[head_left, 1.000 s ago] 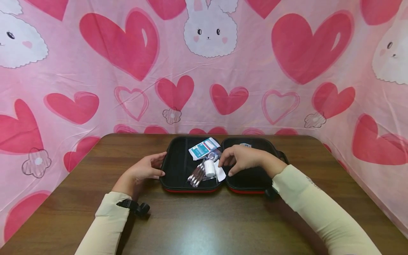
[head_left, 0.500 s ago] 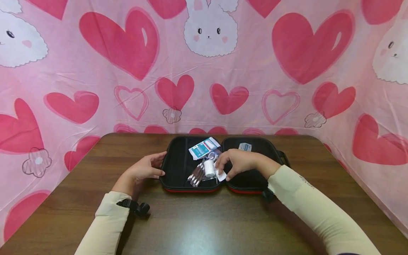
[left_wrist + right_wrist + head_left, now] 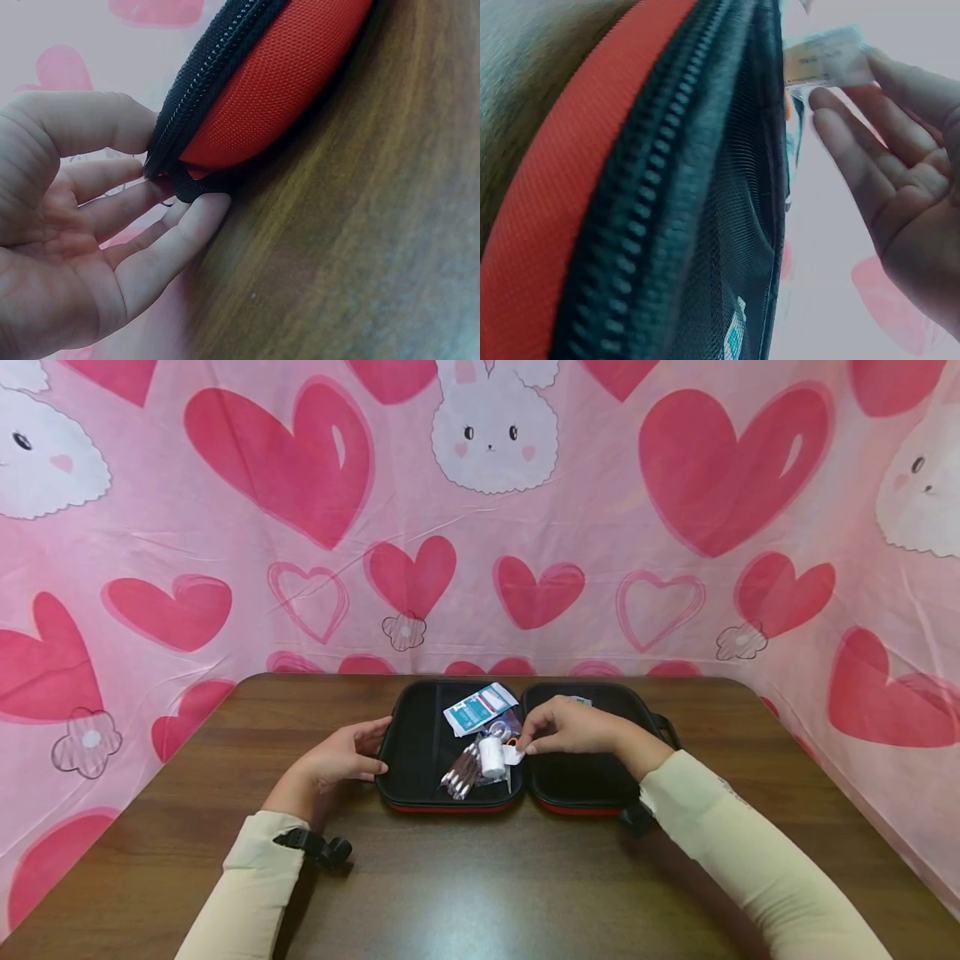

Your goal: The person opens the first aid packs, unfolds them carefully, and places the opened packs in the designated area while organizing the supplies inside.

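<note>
Watching from my end, I see the case (image 3: 408,752) lying open near the table's (image 3: 450,877) far edge, about midway between its left and right edges. Its halves spread side by side, black inside and red along the outside.

My left hand (image 3: 345,756) rests at the case's outer side, the one facing the table's left edge. Its fingers are relaxed and parted; I see tips touching the zipped rim and another by a black tab (image 3: 193,187) low on the red.

My right hand (image 3: 573,727) pinches a small white packet (image 3: 513,755) by one end, its fingers nearly together. That packet is over the case's left half, just beside the fold. Near it in this half I can make out an orange ring (image 3: 513,742), a white roll (image 3: 492,758) and swabs (image 3: 462,771), with a blue-and-white sachet (image 3: 480,707) toward the table's far edge. A card (image 3: 581,700) shows in the right half, partly hidden by my right hand. A pink heart-print cloth (image 3: 480,577) hangs beyond the table's far edge.
</note>
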A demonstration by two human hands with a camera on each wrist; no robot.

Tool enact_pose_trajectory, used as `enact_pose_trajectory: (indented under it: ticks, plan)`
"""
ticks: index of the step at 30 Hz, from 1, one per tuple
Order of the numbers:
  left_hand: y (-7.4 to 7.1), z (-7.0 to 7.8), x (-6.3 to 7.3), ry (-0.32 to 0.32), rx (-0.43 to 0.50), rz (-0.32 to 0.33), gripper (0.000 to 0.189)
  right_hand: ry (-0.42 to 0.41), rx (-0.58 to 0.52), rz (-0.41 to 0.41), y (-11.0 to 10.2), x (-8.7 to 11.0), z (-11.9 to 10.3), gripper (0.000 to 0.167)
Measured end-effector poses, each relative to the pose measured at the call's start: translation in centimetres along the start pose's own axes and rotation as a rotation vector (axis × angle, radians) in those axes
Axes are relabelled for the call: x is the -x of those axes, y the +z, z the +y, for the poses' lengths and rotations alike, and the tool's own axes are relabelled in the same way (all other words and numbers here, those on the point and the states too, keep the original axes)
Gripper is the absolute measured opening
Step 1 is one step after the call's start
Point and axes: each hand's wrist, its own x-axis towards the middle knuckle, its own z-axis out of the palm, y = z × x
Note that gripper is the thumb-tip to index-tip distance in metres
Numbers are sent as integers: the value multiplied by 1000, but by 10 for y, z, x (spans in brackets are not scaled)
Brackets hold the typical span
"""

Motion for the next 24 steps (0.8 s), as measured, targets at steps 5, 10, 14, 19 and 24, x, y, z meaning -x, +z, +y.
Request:
enact_pose_trajectory:
  ticks: [5, 10, 14, 19, 24]
  plan:
    - [0, 0, 0, 0, -9, -1, 85, 70, -79, 184, -5, 5, 1, 4]
    - [-1, 0, 0, -10, -2, 7, 85, 105, -216, 336, -7, 6, 5, 7]
    - [0, 1, 1, -16, 18, 7, 85, 131, -264, 414, -9, 8, 8, 9]
    - [-1, 0, 0, -7, 25, -7, 85, 177, -302, 462, -11, 11, 12, 12]
    - [-1, -1, -1, -9, 15, -3, 85, 188, -344, 505, -13, 16, 21, 14]
